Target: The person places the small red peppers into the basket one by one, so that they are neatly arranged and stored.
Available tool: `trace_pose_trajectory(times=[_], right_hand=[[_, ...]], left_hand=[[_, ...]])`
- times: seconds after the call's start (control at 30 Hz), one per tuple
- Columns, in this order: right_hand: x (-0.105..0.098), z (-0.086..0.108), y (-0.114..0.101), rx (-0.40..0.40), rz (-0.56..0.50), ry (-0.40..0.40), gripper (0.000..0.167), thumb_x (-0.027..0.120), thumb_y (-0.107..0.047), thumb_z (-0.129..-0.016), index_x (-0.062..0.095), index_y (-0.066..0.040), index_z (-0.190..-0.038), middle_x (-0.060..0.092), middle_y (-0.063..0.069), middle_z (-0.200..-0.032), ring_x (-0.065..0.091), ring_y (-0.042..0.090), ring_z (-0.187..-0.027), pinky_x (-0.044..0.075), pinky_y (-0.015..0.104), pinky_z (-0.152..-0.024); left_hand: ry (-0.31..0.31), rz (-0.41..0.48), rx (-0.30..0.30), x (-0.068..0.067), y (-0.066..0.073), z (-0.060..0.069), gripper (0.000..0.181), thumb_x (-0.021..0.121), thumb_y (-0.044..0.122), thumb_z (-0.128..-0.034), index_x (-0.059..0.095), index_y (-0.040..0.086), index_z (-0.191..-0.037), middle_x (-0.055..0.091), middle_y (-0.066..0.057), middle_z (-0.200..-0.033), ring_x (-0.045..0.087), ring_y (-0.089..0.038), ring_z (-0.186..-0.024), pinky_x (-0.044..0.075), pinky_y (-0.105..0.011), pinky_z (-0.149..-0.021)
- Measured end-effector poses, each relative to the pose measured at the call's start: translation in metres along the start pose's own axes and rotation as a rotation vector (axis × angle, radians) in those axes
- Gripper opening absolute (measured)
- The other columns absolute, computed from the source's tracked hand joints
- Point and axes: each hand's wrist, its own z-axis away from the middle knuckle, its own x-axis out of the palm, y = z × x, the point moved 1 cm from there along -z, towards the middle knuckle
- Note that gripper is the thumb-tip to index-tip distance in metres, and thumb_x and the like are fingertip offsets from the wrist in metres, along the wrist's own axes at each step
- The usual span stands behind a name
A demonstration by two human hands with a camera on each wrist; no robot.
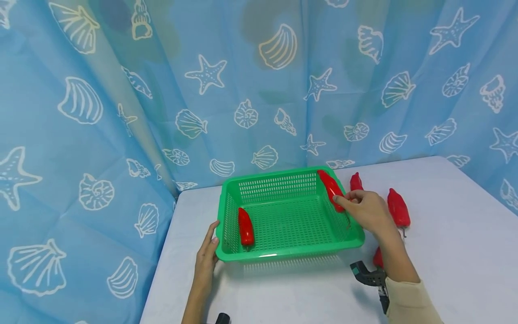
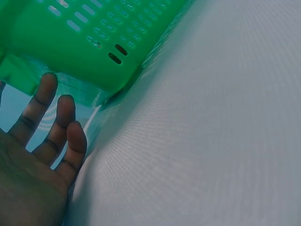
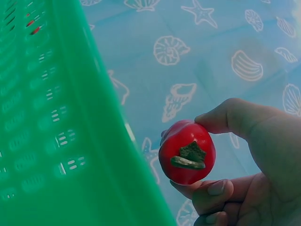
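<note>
Right hand (image 1: 366,210): thumb and fingers pinch red pepper (image 1: 330,185) near stem end, right of frame centre, by right rim of green basket (image 1: 287,256). Left hand (image 1: 207,255), lower left: fingers loosely extended, touching rim. Risks: smooth skin slipping from pinch; bumped rim shifting basket.

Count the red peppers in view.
5: one pepper inside the green basket, one held pepper in the right hand, three on the table: far pepper, middle pepper, near pepper partly behind the forearm. Others may be hidden.
</note>
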Motion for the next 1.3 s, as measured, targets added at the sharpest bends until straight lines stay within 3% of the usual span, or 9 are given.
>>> trace_pose_trajectory(times=[0.23, 0.73, 0.97, 1.13, 1.2, 1.3], right_hand=[[0.005, 0.001, -0.004, -0.005, -0.011, -0.01, 0.063, 0.07, -0.051, -0.089, 0.063, 0.002, -0.122, 0.063, 0.016, -0.103, 0.056, 0.029, -0.091, 0.049, 0.03, -0.064], [0.023, -0.002, -0.01, -0.067, -0.016, -0.025, 0.054, 0.071, -0.046, -0.09, 0.067, 0.002, -0.114, 0.066, 0.011, -0.09, 0.058, 0.026, -0.08, 0.048, 0.031, -0.06], [0.034, -0.005, -0.012, -0.108, 0.005, -0.008, 0.046, 0.071, -0.046, -0.09, 0.07, -0.002, -0.103, 0.065, 0.003, -0.076, 0.056, 0.027, -0.084, 0.043, 0.034, -0.062], [0.038, -0.004, -0.016, -0.104, -0.008, -0.015, 0.048, 0.072, -0.045, -0.089, 0.069, 0.0, -0.106, 0.062, 0.005, -0.076, 0.055, 0.024, -0.075, 0.042, 0.032, -0.058], [0.04, -0.004, -0.019, -0.11, -0.009, -0.018, 0.048, 0.072, -0.045, -0.089, 0.069, 0.0, -0.105, 0.061, 0.005, -0.074, 0.055, 0.023, -0.071, 0.043, 0.037, -0.062], [0.043, -0.004, -0.022, -0.131, 0.001, -0.013, 0.045, 0.071, -0.043, -0.09, 0.069, 0.0, -0.102, 0.059, 0.004, -0.069, 0.055, 0.021, -0.066, 0.041, 0.056, -0.083]], left_hand=[[-0.009, 0.02, 0.014, 0.0, 0.0, 0.001, 0.044, 0.042, 0.046, -0.1061, 0.043, 0.041, -0.15, 0.041, -0.001, -0.153, 0.057, -0.025, -0.12, 0.05, -0.029, -0.089], [0.0, 0.019, -0.012, 0.0, -0.002, -0.001, 0.045, 0.043, 0.048, -0.1052, 0.043, 0.041, -0.15, 0.039, 0.0, -0.155, 0.055, -0.025, -0.123, 0.049, -0.031, -0.09], [-0.011, 0.031, -0.008, 0.0, -0.003, -0.001, 0.045, 0.043, 0.047, -0.1055, 0.043, 0.04, -0.15, 0.041, -0.002, -0.154, 0.06, -0.025, -0.115, 0.051, -0.032, -0.088], [-0.01, 0.025, 0.003, 0.0, -0.002, -0.001, 0.044, 0.043, 0.046, -0.1058, 0.044, 0.04, -0.149, 0.043, -0.003, -0.152, 0.06, -0.025, -0.116, 0.051, -0.031, -0.088], [-0.008, 0.02, 0.004, -0.001, -0.001, -0.001, 0.044, 0.043, 0.046, -0.1059, 0.043, 0.04, -0.15, 0.043, -0.003, -0.152, 0.06, -0.026, -0.116, 0.051, -0.031, -0.087], [-0.007, 0.017, 0.005, -0.001, -0.001, -0.001, 0.044, 0.043, 0.046, -0.1058, 0.043, 0.041, -0.149, 0.044, -0.002, -0.151, 0.06, -0.026, -0.115, 0.052, -0.031, -0.086]])
